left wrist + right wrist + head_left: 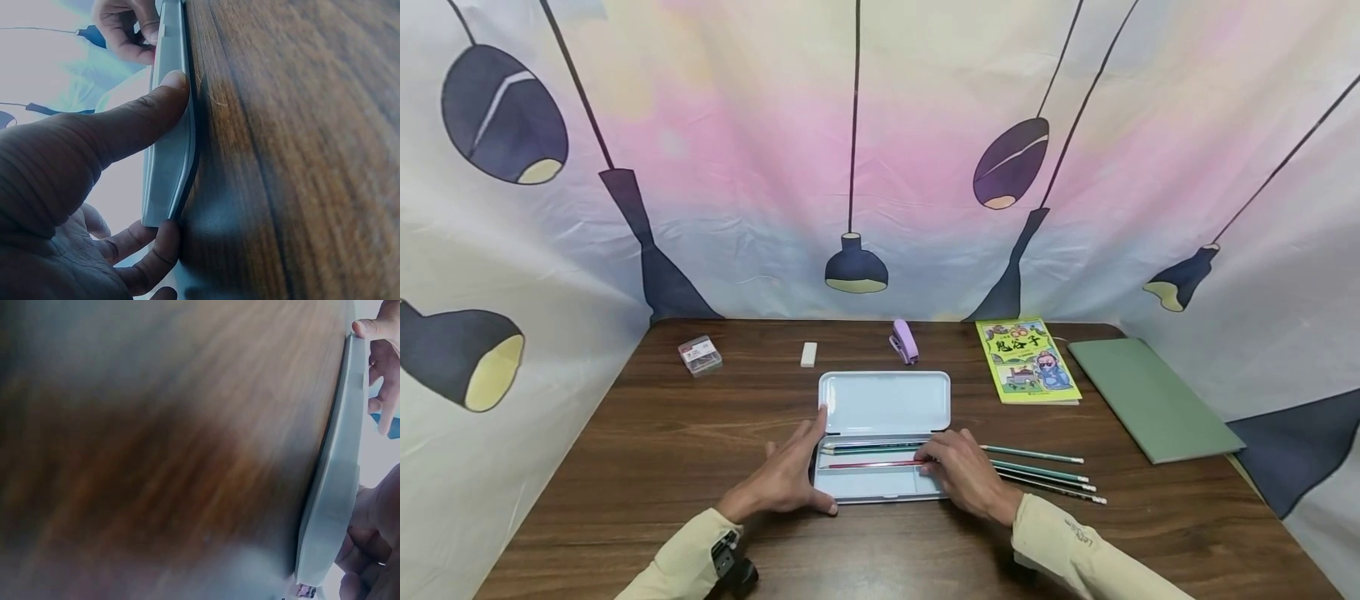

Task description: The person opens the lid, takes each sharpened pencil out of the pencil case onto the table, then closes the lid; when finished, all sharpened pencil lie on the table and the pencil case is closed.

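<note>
A pale blue pencil case (883,404) lies on the table with its lid tipped back. My left hand (786,475) holds its left end, the thumb (147,115) on the front wall and fingertips at the side wall. Over the tray, my right hand (966,471) pinches a thin red pencil (872,464) that points left. Green and dark pencils (880,450) lie along the back of the tray. The right wrist view shows my right fingers (365,550) behind the case's front wall (340,469), partly out of frame.
Several pencils (1041,473) with white erasers lie right of the case, beside my right hand. Farther back are a small clear box (700,356), a white eraser (808,354), a purple stapler (904,342), a yellow book (1030,362) and a green notebook (1153,400). A printed curtain (760,167) hangs behind the table.
</note>
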Action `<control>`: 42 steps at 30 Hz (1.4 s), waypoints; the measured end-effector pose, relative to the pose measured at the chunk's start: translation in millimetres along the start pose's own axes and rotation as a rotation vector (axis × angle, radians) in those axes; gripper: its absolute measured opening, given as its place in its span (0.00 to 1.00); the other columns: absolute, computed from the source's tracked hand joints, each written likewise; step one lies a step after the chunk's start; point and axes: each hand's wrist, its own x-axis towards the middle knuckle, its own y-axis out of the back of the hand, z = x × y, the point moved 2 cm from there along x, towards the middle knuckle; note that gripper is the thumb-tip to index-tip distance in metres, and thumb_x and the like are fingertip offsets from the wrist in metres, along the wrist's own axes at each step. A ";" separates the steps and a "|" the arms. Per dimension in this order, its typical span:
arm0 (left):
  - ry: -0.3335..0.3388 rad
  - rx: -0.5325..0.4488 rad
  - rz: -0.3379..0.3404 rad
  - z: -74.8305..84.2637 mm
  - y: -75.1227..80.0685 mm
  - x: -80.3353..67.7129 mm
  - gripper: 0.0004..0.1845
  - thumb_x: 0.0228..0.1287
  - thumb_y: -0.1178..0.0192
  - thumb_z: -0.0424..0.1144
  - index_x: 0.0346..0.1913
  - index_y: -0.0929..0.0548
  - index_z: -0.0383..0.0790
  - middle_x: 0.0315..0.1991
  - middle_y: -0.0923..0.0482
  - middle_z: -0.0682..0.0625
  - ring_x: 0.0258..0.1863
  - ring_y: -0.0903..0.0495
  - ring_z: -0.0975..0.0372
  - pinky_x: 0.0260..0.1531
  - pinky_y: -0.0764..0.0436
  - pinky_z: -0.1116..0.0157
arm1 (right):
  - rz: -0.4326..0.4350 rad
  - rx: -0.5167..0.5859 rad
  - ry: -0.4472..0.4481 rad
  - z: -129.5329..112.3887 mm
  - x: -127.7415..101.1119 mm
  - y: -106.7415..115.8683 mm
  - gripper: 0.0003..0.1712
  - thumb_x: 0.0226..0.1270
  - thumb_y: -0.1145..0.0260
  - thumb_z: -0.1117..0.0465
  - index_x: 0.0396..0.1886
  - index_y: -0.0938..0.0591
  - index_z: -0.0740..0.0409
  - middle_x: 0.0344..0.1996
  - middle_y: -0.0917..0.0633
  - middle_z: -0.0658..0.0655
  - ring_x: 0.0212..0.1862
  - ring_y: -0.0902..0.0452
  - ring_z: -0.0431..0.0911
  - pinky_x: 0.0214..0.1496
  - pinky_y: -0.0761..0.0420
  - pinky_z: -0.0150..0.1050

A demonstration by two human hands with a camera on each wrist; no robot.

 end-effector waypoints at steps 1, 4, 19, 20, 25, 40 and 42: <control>-0.001 0.000 0.001 0.1 0.0 -0.2 0.70 0.23 0.21 0.45 0.71 0.57 0.40 0.62 0.40 0.40 0.62 0.41 0.49 0.50 0.59 0.32 | 0.015 0.008 0.000 0.0 -0.3 -0.1 0.09 0.58 0.35 0.60 0.39 0.16 0.49 0.38 0.17 0.46 0.39 0.26 0.38 0.36 0.34 0.33; 0.002 0.006 0.003 -0.5 -0.4 -0.4 0.70 0.23 0.20 0.45 0.71 0.57 0.40 0.62 0.39 0.40 0.61 0.40 0.50 0.50 0.58 0.32 | 0.056 0.030 0.000 0.0 -1.4 -0.6 0.08 0.57 0.34 0.61 0.38 0.16 0.48 0.36 0.17 0.44 0.39 0.26 0.37 0.35 0.35 0.34; -0.004 0.014 0.013 1.6 1.6 0.9 0.70 0.22 0.20 0.45 0.71 0.56 0.38 0.60 0.39 0.39 0.60 0.39 0.50 0.49 0.58 0.31 | 0.210 0.094 -0.017 4.1 -4.8 8.4 0.11 0.52 0.30 0.64 0.36 0.14 0.48 0.32 0.16 0.41 0.32 0.29 0.34 0.37 0.37 0.35; -0.006 0.015 0.013 1.6 1.5 0.9 0.70 0.22 0.20 0.45 0.71 0.55 0.38 0.60 0.39 0.39 0.60 0.39 0.49 0.48 0.58 0.31 | 0.227 0.104 -0.024 4.4 -5.2 10.6 0.12 0.51 0.30 0.64 0.37 0.14 0.48 0.31 0.16 0.41 0.32 0.29 0.34 0.37 0.38 0.36; 0.007 0.013 0.004 2.6 1.7 1.1 0.70 0.23 0.21 0.45 0.71 0.56 0.39 0.61 0.40 0.38 0.61 0.40 0.48 0.49 0.59 0.30 | 0.299 0.136 -0.084 9.2 -7.0 24.2 0.13 0.49 0.28 0.65 0.37 0.13 0.48 0.29 0.17 0.41 0.31 0.30 0.34 0.36 0.40 0.37; 0.007 0.022 -0.002 1.3 1.9 1.4 0.70 0.22 0.21 0.45 0.71 0.55 0.39 0.62 0.40 0.38 0.61 0.40 0.48 0.48 0.60 0.29 | 0.470 0.046 -0.086 44.2 -27.5 52.4 0.13 0.46 0.28 0.68 0.34 0.14 0.52 0.26 0.17 0.44 0.32 0.28 0.39 0.38 0.44 0.41; 0.003 0.020 -0.004 1.2 2.0 1.0 0.69 0.22 0.21 0.45 0.71 0.55 0.39 0.62 0.40 0.38 0.61 0.41 0.48 0.48 0.60 0.29 | 0.483 0.034 -0.106 48.1 -32.5 55.1 0.13 0.45 0.28 0.69 0.33 0.14 0.52 0.26 0.17 0.44 0.32 0.28 0.40 0.37 0.43 0.40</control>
